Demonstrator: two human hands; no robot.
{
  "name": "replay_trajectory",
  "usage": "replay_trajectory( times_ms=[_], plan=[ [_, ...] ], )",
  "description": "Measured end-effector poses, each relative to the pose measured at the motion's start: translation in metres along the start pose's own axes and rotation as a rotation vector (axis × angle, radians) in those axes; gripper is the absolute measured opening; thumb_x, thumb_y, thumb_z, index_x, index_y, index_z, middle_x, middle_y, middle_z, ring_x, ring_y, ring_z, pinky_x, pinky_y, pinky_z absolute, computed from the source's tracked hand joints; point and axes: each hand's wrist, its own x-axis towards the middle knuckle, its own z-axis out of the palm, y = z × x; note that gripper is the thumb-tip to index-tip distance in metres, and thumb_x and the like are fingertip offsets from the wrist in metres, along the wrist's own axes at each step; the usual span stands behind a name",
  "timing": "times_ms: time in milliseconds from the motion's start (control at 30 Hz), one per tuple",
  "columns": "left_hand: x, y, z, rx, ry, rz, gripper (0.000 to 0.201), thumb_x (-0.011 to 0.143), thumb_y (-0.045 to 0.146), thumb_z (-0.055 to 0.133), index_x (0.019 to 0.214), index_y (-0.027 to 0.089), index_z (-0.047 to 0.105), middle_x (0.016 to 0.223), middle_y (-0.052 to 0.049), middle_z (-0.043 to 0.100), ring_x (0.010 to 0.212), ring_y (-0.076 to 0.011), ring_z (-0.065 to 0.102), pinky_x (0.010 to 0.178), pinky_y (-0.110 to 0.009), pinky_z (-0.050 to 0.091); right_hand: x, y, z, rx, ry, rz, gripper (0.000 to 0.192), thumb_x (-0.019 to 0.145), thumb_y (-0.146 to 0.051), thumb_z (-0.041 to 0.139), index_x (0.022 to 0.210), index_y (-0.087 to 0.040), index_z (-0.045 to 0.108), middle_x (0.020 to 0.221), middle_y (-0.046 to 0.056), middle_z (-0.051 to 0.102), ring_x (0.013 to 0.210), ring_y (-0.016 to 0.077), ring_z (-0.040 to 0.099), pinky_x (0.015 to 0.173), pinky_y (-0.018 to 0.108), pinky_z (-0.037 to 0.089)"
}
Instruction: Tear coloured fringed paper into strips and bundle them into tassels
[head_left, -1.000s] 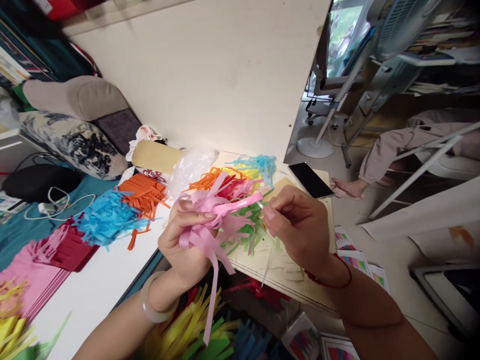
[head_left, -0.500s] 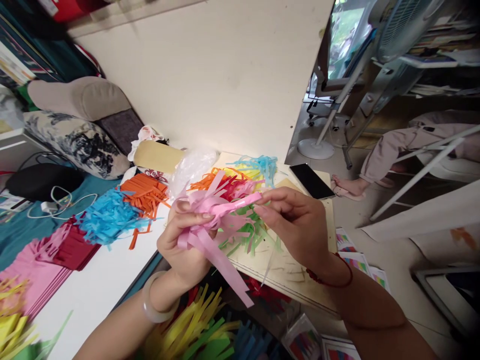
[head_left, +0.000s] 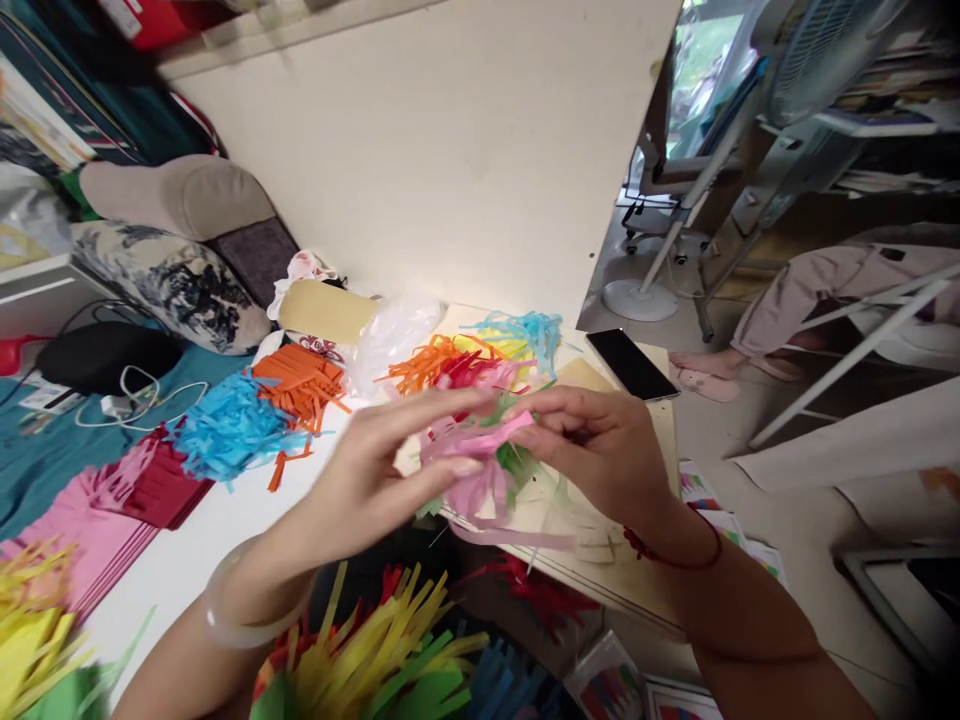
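Item: pink fringed paper tassel [head_left: 480, 462], which I grip between both hands above the counter [head_left: 225, 545]. Right hand [head_left: 592, 450] fingers pinch its end; left hand [head_left: 375, 480] fingers, half spread, press its side. Step: rolling. Next needs a tighter wrap.

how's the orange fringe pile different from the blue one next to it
The orange pile looks like flat stacked sheets with straight strips; the blue pile is a loose, fluffed heap. The orange lies farther back, near the plastic bag; the blue is nearer, beside the dark red stack. Both are cut paper fringe.
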Motion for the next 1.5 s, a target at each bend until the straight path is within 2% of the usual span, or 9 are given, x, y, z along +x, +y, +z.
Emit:
replay_trajectory(
  times_ms=[67,167,400,533,733,867,1333,1433,1500],
  plan=[
    [0.000,0.004,0.013,-0.211,-0.114,-0.136,0.045,0.074,0.016,0.072,0.116,0.029,0.065,0.092,-0.007,0.072,0.080,-0.0215,0.068,0.074,-0.033,0.058,-0.001,0.001,0.001,0.043,-0.039,0.035,0.011,0.076,-0.026,0.069,0.081,-0.017,0.072,0.042,-0.008,0.035,0.040,0.0039,0.027,0.038,0.018,0.021],
    [-0.003,0.003,0.028,-0.442,-0.042,-0.219,0.042,0.079,0.016,0.068,0.119,0.028,0.063,0.077,-0.005,0.071,0.066,-0.0185,0.069,0.062,-0.029,0.058,-0.001,0.003,0.000,0.123,-0.109,0.082,0.014,0.076,-0.026,0.068,0.085,-0.017,0.073,0.042,-0.008,0.041,0.039,0.0039,0.030,0.037,0.018,0.023],
    [-0.008,0.002,0.033,-0.459,0.058,-0.243,0.038,0.076,0.015,0.071,0.112,0.027,0.068,0.075,-0.005,0.072,0.066,-0.0178,0.070,0.059,-0.026,0.058,0.001,0.008,0.000,0.318,-0.209,0.133,0.016,0.078,-0.020,0.063,0.091,-0.020,0.073,0.062,0.000,0.068,0.047,0.0074,0.054,0.042,0.017,0.038],
    [-0.008,0.004,0.035,-0.441,0.078,-0.227,0.037,0.076,0.013,0.070,0.110,0.027,0.069,0.074,-0.004,0.073,0.065,-0.0172,0.070,0.057,-0.023,0.057,0.002,0.008,0.000,0.316,-0.226,0.173,0.016,0.076,-0.021,0.064,0.090,-0.018,0.073,0.057,-0.001,0.065,0.044,0.0072,0.052,0.040,0.017,0.035],
    [-0.011,0.005,0.035,-0.417,0.061,-0.196,0.035,0.078,0.011,0.069,0.110,0.024,0.070,0.071,-0.002,0.071,0.059,-0.0103,0.064,0.054,-0.017,0.053,0.003,0.012,-0.001,0.304,-0.256,0.254,0.021,0.075,-0.027,0.065,0.090,-0.014,0.072,0.048,-0.006,0.048,0.038,0.0027,0.032,0.037,0.017,0.021],
    [-0.013,0.004,0.035,-0.442,0.025,-0.211,0.036,0.079,0.010,0.067,0.112,0.025,0.068,0.072,-0.001,0.071,0.061,-0.0080,0.063,0.056,-0.014,0.051,0.003,0.013,-0.002,0.297,-0.296,0.257,0.022,0.077,-0.029,0.063,0.089,-0.012,0.071,0.048,-0.007,0.038,0.041,0.0025,0.026,0.038,0.016,0.019],
    [-0.008,-0.003,0.034,-0.713,-0.145,-0.312,0.037,0.081,0.008,0.064,0.113,0.027,0.067,0.073,0.000,0.071,0.065,-0.0104,0.069,0.062,-0.017,0.054,0.003,0.011,-0.003,0.187,-0.365,0.222,0.015,0.079,-0.026,0.059,0.080,-0.012,0.066,0.048,-0.009,0.029,0.042,0.0026,0.022,0.039,0.017,0.017],
    [-0.008,-0.004,0.033,-0.679,-0.112,-0.278,0.037,0.082,0.006,0.063,0.113,0.026,0.066,0.072,0.000,0.070,0.066,-0.0091,0.068,0.063,-0.015,0.053,0.003,0.008,-0.003,0.129,-0.335,0.187,0.015,0.082,-0.025,0.057,0.083,-0.012,0.066,0.050,-0.008,0.036,0.043,0.0033,0.029,0.040,0.017,0.022],
    [-0.009,-0.006,0.033,-0.689,-0.088,-0.268,0.038,0.083,0.006,0.062,0.115,0.026,0.065,0.072,0.000,0.069,0.067,-0.0096,0.068,0.064,-0.016,0.054,0.003,0.005,-0.005,0.079,-0.324,0.143,0.018,0.087,-0.023,0.053,0.096,-0.013,0.065,0.052,-0.007,0.043,0.046,0.0048,0.037,0.043,0.018,0.029]
  ],
)
